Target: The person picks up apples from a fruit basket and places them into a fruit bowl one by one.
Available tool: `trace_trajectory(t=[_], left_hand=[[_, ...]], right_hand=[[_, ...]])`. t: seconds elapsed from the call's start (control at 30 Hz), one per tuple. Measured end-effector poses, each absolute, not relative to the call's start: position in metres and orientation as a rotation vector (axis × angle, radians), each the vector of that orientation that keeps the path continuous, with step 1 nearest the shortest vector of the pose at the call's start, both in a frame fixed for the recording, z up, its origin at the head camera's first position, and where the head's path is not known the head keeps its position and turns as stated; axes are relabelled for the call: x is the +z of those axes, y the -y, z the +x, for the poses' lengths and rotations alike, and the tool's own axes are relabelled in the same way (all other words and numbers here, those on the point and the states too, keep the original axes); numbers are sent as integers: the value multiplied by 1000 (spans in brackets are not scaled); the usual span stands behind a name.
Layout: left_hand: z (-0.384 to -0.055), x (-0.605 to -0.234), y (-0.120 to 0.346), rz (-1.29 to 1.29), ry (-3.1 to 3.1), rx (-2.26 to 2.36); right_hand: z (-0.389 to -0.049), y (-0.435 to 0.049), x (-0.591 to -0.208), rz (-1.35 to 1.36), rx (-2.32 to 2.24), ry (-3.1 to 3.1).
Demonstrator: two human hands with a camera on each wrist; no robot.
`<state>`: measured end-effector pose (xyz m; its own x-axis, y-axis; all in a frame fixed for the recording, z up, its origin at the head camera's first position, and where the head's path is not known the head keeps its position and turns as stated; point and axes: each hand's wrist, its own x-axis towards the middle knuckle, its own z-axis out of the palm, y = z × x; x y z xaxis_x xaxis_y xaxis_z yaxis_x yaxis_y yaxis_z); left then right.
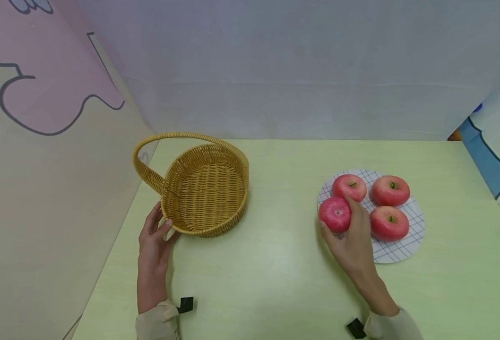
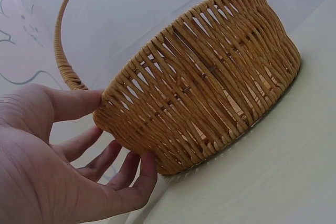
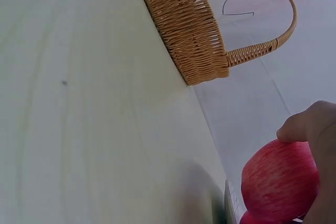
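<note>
A round wicker basket point(image 1: 205, 198) with one tall hoop handle stands at the left of the table. My left hand point(image 1: 152, 243) holds the near left side of the basket; in the left wrist view the thumb lies at the rim and the curled fingers point(image 2: 143, 179) press lower on the woven side. At the right, my right hand point(image 1: 354, 243) grips a red apple point(image 1: 334, 215) between thumb and fingers, over the left edge of a plate. Its contact with the plate point(image 1: 417, 226) is hidden. Three more apples point(image 1: 389, 223) lie on this white, grid-patterned plate.
The pale green table point(image 1: 271, 264) extends between basket and plate. A whitish cloth wall point(image 1: 275, 71) rises behind its far edge. Printed panels with cartoon outlines point(image 1: 46, 189) flank both sides. Small black tabs point(image 1: 185, 305) stick out by both sleeves.
</note>
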<state>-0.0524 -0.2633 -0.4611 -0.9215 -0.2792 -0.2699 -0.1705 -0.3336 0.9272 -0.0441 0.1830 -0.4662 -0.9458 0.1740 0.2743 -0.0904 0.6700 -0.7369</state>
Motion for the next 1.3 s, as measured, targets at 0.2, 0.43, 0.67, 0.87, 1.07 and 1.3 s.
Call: trace_trajectory(t=[0.2,0.43,0.67,0.87,1.07,1.3], left_hand=[[-53,-461,263,606,1773,-2435],[-54,-460,263,607,1776,-2430],[-55,-458,264,644,1796,-2415],[-51,-455,259,714,1786,-2412],[-40,-449,254,753,1875,-2277],[-28,-432,250,745,2016,-2044]], right_hand=[[-41,-185,-469,-64,994,2604],[-38,-186,-469,-120,868,2681],[-36,-185,-467,-153,799,2735],[-38,-186,-467,-137,777,2728],[-38,-187,-464,-112,808,2730],[-34,-196,-457,-18,886,2614]])
